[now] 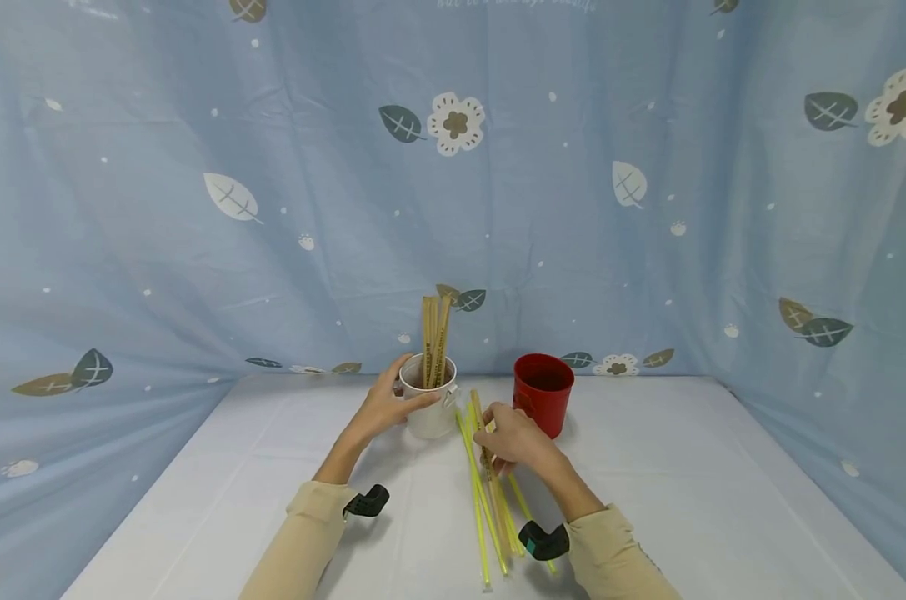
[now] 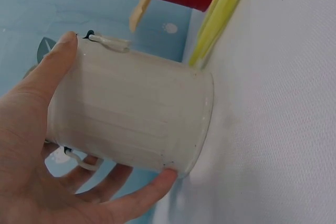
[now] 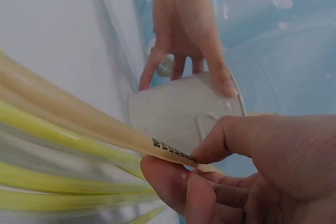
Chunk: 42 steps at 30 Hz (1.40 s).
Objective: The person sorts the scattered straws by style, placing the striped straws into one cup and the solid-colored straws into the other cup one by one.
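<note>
The left hand curls round the white pail, thumb along one side near the rim and the other fingers spread round the far side, one fingertip low by the base; the likely reason is to keep a light, upright vessel from tipping. Leaving the mouth uncovered suits that purpose too, because a cluster of wooden sticks stands inside, leaning a little and reaching well above the rim, where the ends are easy to get at

The right hand pinches a wooden stick between thumb and fingers, close to the printed lettering. Taking it near the upper end seems sensible, since it lies among yellow sticks and a pinch there can part it from them; whether a second wooden one lies beneath it I cannot tell

The yellow sticks rest loosely side by side on the tabletop, roughly pointing away from the person, which puts them within reach of either arm. The red cup stands upright just beyond the right hand, apart from the pail, perhaps so that each vessel can be reached separately; its dark interior hides whatever it may hold
</note>
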### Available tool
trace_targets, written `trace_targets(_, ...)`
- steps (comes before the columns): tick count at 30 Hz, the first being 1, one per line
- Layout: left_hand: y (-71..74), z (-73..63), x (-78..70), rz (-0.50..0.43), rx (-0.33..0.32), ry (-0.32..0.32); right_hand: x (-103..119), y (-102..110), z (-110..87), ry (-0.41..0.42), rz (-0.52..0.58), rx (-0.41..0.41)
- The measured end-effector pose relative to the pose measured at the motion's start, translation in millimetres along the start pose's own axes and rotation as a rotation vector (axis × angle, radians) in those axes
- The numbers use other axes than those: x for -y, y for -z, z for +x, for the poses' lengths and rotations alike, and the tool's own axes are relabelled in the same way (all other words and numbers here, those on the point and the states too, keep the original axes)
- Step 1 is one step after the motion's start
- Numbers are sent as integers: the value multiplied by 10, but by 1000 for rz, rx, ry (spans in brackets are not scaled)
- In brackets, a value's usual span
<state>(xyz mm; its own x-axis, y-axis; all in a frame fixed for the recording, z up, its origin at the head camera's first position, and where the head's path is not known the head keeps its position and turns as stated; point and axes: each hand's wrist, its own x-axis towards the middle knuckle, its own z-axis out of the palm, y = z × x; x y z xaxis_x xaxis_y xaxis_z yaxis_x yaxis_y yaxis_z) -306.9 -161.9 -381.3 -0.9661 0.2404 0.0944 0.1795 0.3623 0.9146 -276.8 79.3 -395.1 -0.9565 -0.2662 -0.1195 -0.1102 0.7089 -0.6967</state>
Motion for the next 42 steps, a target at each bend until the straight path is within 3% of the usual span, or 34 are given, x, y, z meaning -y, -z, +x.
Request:
trace_targets(9, 8, 21, 15, -2, 12, 6, 13, -5, -5, 26, 31, -47)
trace_targets(19, 3, 32, 31, 16, 9, 10, 61, 12, -14, 18, 34, -35)
trace_targets(25, 3, 42, 52, 11, 7, 11, 84, 16, -5, 28, -13, -77)
trace_targets(32, 2, 46, 47, 4, 6, 0, 78, 38, 8, 57, 25, -117)
trace_targets(39, -33, 240, 376, 22, -39, -42, 56, 32, 13, 83, 55, -126)
trace_targets(42, -33, 235, 381, 23, -43, -39, 43, 24, 10, 114, 74, -129)
